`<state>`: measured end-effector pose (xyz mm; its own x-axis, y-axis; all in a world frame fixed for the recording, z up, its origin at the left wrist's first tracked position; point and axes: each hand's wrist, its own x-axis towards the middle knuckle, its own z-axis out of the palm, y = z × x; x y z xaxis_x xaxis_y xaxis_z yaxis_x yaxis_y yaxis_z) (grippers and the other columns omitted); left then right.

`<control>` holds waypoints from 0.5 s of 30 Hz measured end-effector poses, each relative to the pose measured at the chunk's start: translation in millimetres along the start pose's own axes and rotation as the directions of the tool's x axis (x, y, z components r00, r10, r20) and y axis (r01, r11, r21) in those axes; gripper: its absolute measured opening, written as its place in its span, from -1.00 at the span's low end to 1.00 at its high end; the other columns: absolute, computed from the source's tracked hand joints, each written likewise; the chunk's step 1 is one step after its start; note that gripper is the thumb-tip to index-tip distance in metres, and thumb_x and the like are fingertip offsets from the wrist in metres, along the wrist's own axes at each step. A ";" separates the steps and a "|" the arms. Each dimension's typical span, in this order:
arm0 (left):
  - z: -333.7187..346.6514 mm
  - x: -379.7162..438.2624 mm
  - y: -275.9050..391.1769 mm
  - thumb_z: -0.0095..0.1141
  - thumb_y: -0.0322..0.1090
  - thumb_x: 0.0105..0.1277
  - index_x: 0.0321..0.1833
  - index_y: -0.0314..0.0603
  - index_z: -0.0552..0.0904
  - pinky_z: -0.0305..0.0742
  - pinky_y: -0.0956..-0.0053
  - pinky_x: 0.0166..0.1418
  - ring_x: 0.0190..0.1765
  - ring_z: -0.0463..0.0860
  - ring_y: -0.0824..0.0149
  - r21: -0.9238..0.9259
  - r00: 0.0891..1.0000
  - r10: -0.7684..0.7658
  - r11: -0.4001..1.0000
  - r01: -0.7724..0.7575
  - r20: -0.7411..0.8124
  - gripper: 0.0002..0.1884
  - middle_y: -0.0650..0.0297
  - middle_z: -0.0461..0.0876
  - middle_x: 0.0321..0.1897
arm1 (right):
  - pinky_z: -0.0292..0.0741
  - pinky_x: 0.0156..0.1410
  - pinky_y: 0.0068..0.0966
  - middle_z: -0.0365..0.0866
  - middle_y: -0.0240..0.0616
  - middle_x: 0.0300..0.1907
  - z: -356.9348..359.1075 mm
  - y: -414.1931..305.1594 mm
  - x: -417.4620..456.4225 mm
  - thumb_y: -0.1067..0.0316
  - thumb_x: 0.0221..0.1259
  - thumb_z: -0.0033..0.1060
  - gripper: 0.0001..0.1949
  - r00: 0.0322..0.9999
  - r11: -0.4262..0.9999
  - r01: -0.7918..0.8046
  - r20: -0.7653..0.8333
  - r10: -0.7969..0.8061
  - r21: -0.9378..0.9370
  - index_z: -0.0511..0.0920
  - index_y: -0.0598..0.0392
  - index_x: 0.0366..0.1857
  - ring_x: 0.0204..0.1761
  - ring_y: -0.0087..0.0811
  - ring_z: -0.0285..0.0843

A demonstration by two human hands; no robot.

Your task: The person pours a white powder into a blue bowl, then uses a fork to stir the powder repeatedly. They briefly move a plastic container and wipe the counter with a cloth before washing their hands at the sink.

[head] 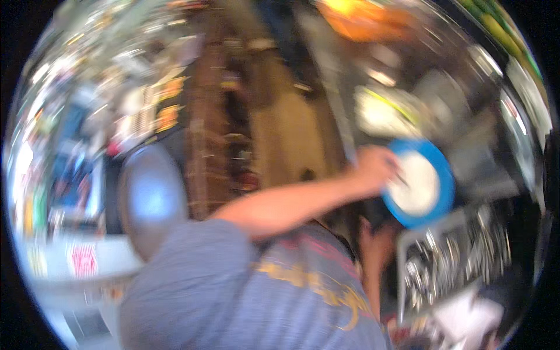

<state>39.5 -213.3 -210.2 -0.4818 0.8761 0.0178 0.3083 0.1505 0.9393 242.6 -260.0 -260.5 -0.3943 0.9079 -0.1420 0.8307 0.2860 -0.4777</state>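
Everything is blurred by motion. A round blue-rimmed dish [444, 175] with a white middle lies at the right of the view. My left hand [378, 170] reaches across to its near left edge, fingers closed around a thin dark utensil [401, 178] whose end lies over the white part. My right hand [378, 240] is below and left of the dish, with its thumb apart; the other fingers blur into a dark area, so whether it touches or holds anything is unclear.
A grey tray [400, 280] of shiny metal pieces, perhaps cutlery, lies below the dish. A white item with a yellow-green edge [385, 113] and an orange object [367, 19] are above. A rounded grey surface [153, 197] stands left, near cluttered shelves.
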 end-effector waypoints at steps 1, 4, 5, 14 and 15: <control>-10.5 -3.5 3.0 0.37 -0.27 0.26 -0.19 -0.17 0.83 0.71 0.24 -0.09 -0.24 0.83 0.19 -0.055 0.980 -0.187 0.980 0.191 0.074 -0.83 0.05 0.85 -0.31 | 0.15 0.69 0.01 0.06 0.46 0.62 -10.0 -5.9 -1.4 -0.27 0.30 0.38 0.06 1.000 0.999 0.025 0.015 -0.026 0.048 0.10 0.40 0.61 0.63 0.40 0.05; -17.3 10.4 12.6 0.34 -0.30 0.39 -0.19 -0.33 0.78 0.66 0.51 -0.26 -0.40 0.74 0.42 -0.273 0.981 -0.193 0.943 0.192 0.025 -0.81 0.17 0.82 -0.38 | 0.24 0.64 0.09 0.14 0.52 0.54 -1.2 1.9 -2.4 -0.26 0.31 0.36 0.04 0.999 1.000 0.002 0.037 -0.001 -0.026 0.13 0.45 0.56 0.59 0.46 0.10; -13.4 10.8 22.7 0.33 -0.31 0.39 -0.18 -0.34 0.77 0.66 0.50 -0.25 -0.40 0.74 0.42 -0.214 0.974 -0.209 0.951 0.223 0.087 -0.81 0.16 0.83 -0.37 | 0.28 0.61 0.11 0.19 0.52 0.51 6.2 7.1 -2.9 -0.26 0.31 0.36 0.03 0.998 0.995 0.051 -0.038 -0.055 -0.086 0.14 0.46 0.55 0.58 0.48 0.12; -16.6 25.3 36.2 0.28 -0.39 0.36 -0.12 -0.34 0.76 0.52 0.55 -0.26 -0.35 0.72 0.40 -0.117 0.956 -0.165 0.973 0.198 0.244 -0.85 0.16 0.83 -0.32 | 0.39 0.53 0.12 0.33 0.36 0.45 4.8 3.5 -0.5 -0.30 0.28 0.35 -0.04 0.994 0.998 0.051 -0.096 -0.054 -0.037 0.33 0.44 0.44 0.51 0.40 0.27; -18.0 25.6 37.5 0.29 -0.38 0.36 -0.12 -0.32 0.76 0.49 0.56 -0.29 -0.35 0.72 0.42 -0.112 0.953 -0.193 0.968 0.223 0.235 -0.85 0.17 0.83 -0.31 | 0.40 0.52 0.13 0.34 0.36 0.44 4.8 4.8 -0.2 -0.30 0.28 0.34 -0.05 0.987 0.995 0.075 -0.137 -0.083 -0.065 0.33 0.44 0.44 0.50 0.40 0.29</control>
<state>23.9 -193.5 -168.3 -0.3260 0.9132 -0.2444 0.0989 0.2901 0.9519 244.8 -260.3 -266.9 -0.4044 0.9144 0.0179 0.8228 0.3722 -0.4294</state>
